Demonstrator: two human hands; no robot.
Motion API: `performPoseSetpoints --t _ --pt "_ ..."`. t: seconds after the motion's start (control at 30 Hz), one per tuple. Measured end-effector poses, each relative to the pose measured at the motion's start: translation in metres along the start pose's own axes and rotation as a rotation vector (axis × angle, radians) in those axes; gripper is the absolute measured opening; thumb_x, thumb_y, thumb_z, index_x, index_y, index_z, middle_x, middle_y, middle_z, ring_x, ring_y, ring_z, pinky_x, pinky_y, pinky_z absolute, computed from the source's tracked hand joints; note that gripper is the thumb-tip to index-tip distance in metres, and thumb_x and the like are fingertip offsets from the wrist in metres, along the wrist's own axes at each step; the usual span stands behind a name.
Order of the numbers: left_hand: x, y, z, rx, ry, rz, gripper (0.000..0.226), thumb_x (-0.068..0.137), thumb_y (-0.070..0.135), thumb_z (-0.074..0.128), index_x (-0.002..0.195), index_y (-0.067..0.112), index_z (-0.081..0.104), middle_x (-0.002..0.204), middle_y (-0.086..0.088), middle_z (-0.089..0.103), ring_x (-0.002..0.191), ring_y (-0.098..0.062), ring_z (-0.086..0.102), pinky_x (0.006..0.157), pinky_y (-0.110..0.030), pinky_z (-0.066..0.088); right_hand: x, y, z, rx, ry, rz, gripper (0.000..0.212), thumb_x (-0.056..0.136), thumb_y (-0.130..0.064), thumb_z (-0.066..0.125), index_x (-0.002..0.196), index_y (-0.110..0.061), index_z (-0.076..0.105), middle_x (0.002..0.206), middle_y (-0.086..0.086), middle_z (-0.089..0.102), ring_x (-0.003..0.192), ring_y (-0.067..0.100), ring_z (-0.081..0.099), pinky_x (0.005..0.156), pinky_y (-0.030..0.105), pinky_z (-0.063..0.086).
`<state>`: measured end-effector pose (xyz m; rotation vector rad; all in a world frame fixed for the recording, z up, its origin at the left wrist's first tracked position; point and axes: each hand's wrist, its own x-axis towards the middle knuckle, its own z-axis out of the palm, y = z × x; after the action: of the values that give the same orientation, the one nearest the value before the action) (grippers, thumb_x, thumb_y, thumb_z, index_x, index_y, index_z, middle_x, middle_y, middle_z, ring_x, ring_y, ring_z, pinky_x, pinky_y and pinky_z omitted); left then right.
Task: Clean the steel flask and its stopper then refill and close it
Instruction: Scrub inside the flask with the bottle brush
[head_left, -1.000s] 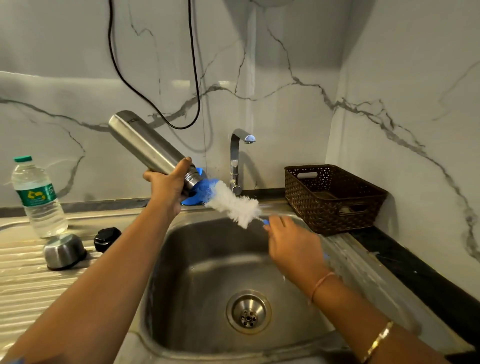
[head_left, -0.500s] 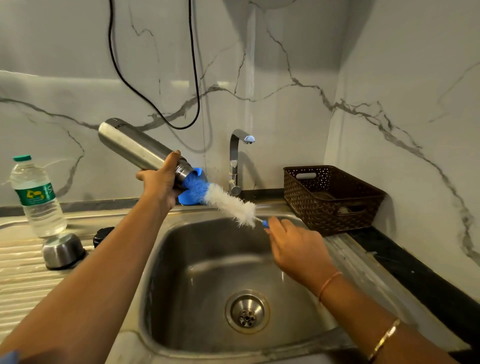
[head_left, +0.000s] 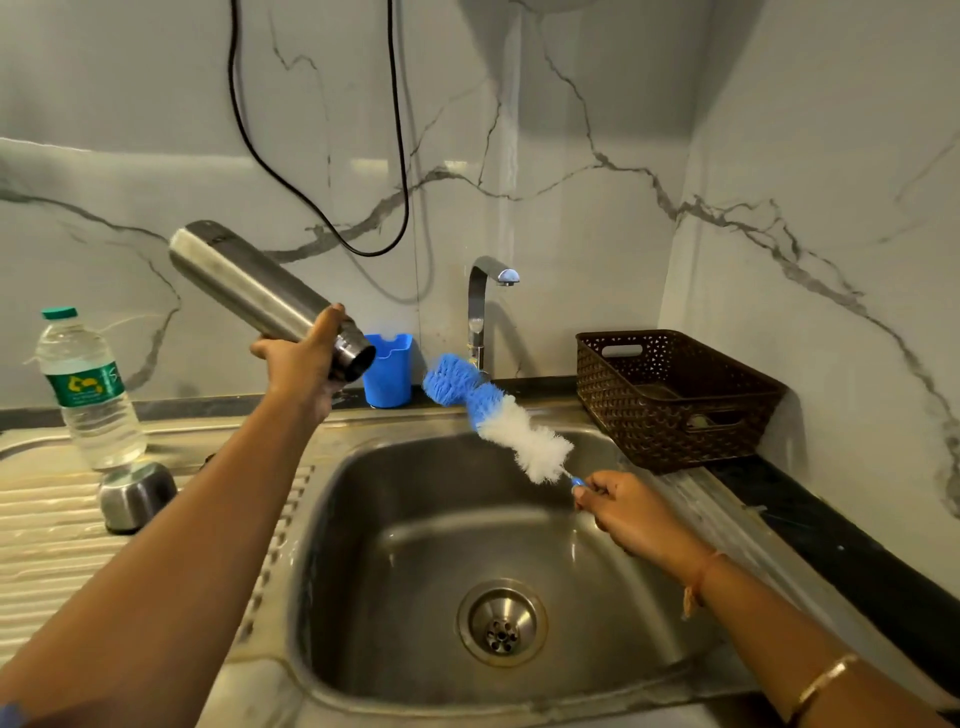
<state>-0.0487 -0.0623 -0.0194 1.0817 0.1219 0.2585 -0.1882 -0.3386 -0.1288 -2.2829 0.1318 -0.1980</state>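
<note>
Over the sink, left hand clamps the tilted flask, right hand pinches the brush; wet steel may slip.

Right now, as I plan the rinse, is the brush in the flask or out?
Out. The whole brush is clear of the flask, a gap showing before its open mouth.

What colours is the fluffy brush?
The bottle brush is blue at the tip and white nearer the handle, seen in the head view.

A home kitchen: steel sink, tap, marble-look wall behind.
</note>
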Motion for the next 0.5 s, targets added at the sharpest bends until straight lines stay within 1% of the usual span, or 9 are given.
performPoseSetpoints --t 0.07,0.13,0.23,0.27,0.3,0.37,0.43,0.5 --pt "-0.006 -0.009 0.0 0.055 -0.037 0.007 0.062 0.082 0.024 0.073 0.118 0.017 0.023 0.107 -0.006 0.049 0.094 -0.021 0.063 0.077 -0.044 0.057 0.0 0.0 0.002 -0.173 0.066 -0.036 0.029 0.095 -0.027 0.052 0.07 -0.013 0.05 0.057 -0.002 0.043 0.05 0.008 0.04 0.051 0.026 0.029" --pt "-0.013 -0.022 -0.003 0.155 -0.064 0.048 0.069 0.082 0.024 0.074 0.127 0.016 0.022 0.115 -0.009 0.049 0.093 -0.02 0.062 0.071 -0.04 0.057 -0.003 -0.001 0.002 -0.311 0.113 -0.038 0.024 0.095 -0.03 0.052 0.08 -0.011 0.056 0.059 -0.002 0.047 0.055 0.013 0.044 0.053 0.028 0.032" --pt "-0.026 -0.045 -0.011 0.281 -0.099 0.129 0.085 0.081 0.023 0.074 0.139 0.019 0.012 0.116 -0.01 0.051 0.087 -0.018 0.061 0.056 -0.028 0.055 -0.002 -0.003 0.002 -0.336 0.138 -0.013 0.017 0.093 -0.031 0.053 0.085 -0.017 0.055 0.062 -0.003 0.05 0.056 0.013 0.046 0.053 0.028 0.035" --pt "-0.032 -0.053 -0.015 0.305 -0.112 0.144 0.087 0.081 0.022 0.074 0.14 0.021 0.01 0.115 -0.009 0.051 0.085 -0.017 0.061 0.052 -0.024 0.054 0.001 -0.005 0.001 -0.327 0.149 -0.005 0.014 0.093 -0.031 0.054 0.087 -0.018 0.055 0.064 -0.003 0.052 0.057 0.013 0.048 0.054 0.029 0.038" --pt "-0.037 -0.061 -0.018 0.317 -0.128 0.146 0.089 0.081 0.022 0.074 0.14 0.022 0.008 0.116 -0.009 0.051 0.086 -0.017 0.061 0.051 -0.024 0.053 0.004 -0.008 0.0 -0.318 0.157 -0.001 0.012 0.092 -0.03 0.054 0.089 -0.018 0.056 0.067 -0.002 0.055 0.059 0.014 0.05 0.056 0.029 0.04" --pt "-0.046 -0.076 -0.025 0.316 -0.147 0.113 0.09 0.08 0.022 0.075 0.14 0.025 0.007 0.119 -0.011 0.052 0.091 -0.02 0.062 0.056 -0.028 0.053 0.012 -0.019 -0.001 -0.323 0.182 -0.015 0.011 0.093 -0.028 0.054 0.092 -0.018 0.057 0.075 0.001 0.06 0.062 0.014 0.053 0.056 0.028 0.042" --pt "-0.053 -0.087 -0.032 0.306 -0.145 0.058 0.092 0.079 0.022 0.075 0.14 0.027 0.007 0.122 -0.012 0.05 0.097 -0.025 0.061 0.064 -0.033 0.054 0.022 -0.034 -0.004 -0.354 0.232 -0.071 0.012 0.094 -0.027 0.053 0.095 -0.017 0.059 0.082 0.003 0.063 0.068 0.019 0.056 0.06 0.029 0.045" --pt "-0.058 -0.093 -0.038 0.297 -0.142 0.014 0.095 0.078 0.019 0.076 0.142 0.027 0.006 0.122 -0.01 0.047 0.099 -0.026 0.059 0.071 -0.035 0.054 0.034 -0.051 -0.009 -0.404 0.294 -0.148 0.015 0.094 -0.026 0.052 0.096 -0.014 0.061 0.081 0.006 0.064 0.072 0.025 0.059 0.063 0.034 0.049"
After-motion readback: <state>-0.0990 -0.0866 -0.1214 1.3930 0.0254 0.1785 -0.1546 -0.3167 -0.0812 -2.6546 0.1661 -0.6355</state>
